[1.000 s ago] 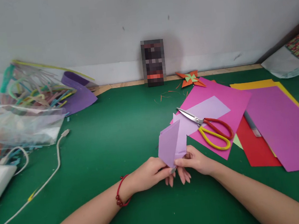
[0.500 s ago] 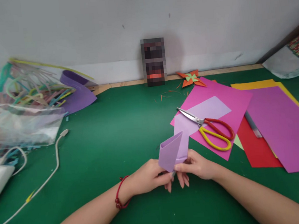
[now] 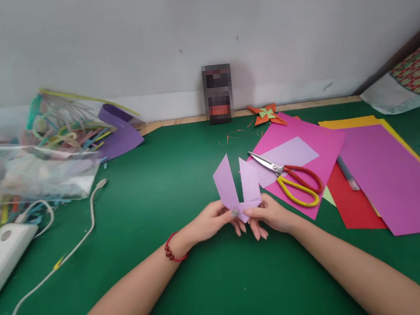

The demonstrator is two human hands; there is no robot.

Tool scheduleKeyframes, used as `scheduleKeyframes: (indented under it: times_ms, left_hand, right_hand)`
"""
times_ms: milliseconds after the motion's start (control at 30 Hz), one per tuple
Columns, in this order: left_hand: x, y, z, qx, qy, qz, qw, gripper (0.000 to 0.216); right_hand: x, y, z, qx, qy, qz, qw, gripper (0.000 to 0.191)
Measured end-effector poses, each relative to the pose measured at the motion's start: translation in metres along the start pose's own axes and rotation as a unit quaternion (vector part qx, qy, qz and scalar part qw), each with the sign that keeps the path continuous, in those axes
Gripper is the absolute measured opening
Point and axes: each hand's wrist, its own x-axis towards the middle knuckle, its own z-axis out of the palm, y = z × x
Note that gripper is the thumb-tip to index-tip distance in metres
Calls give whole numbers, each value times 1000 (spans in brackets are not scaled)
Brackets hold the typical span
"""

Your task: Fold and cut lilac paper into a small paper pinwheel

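Note:
A folded lilac paper (image 3: 237, 187) stands upright between both hands, its two flaps spread apart in a V. My left hand (image 3: 211, 222), with a red bead bracelet on the wrist, pinches the paper's lower left corner. From the right, my right hand (image 3: 271, 216) pinches the lower edge, its fingers curled beneath. Both hands hover just above the green mat (image 3: 167, 181).
Red-and-yellow scissors (image 3: 290, 179) lie on a pink sheet (image 3: 305, 138) to the right, beside purple (image 3: 390, 175), red and yellow sheets. An orange pinwheel (image 3: 267, 114) sits near the wall. At left are a clear bag of coloured strips (image 3: 39, 154), a white device (image 3: 0, 257) and its cable.
The folded paper has opened: its flaps, earlier lying together, now stand apart in a V. Both hands shifted slightly away from me.

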Motion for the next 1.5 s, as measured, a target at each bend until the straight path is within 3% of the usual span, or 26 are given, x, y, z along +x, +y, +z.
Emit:
scheduleKeyframes:
  times_ms: [200,767,1267,1400,1500]
  left_hand:
    - [-1,-3,2,50,-32,-25,998,38]
    - [-11,2,6,169,-43,-36,984,42]
    - [-10,2,5,49,-59,-43,996,44]
    - [-10,0,4,71,-26,-14,997,55]
    - [-11,-2,3,101,-35,-5,994,54]
  right_hand:
    - [0,2,-3,1,-26,5,1000,42]
    - [-7,3,-1,-43,-58,34,997,37]
    - [-7,-3,-5,-26,-120,56,991,38]
    - [-6,-6,-5,-15,-115,59,991,40]
    - [-7,-6,-6,-16,-134,74,988,39]
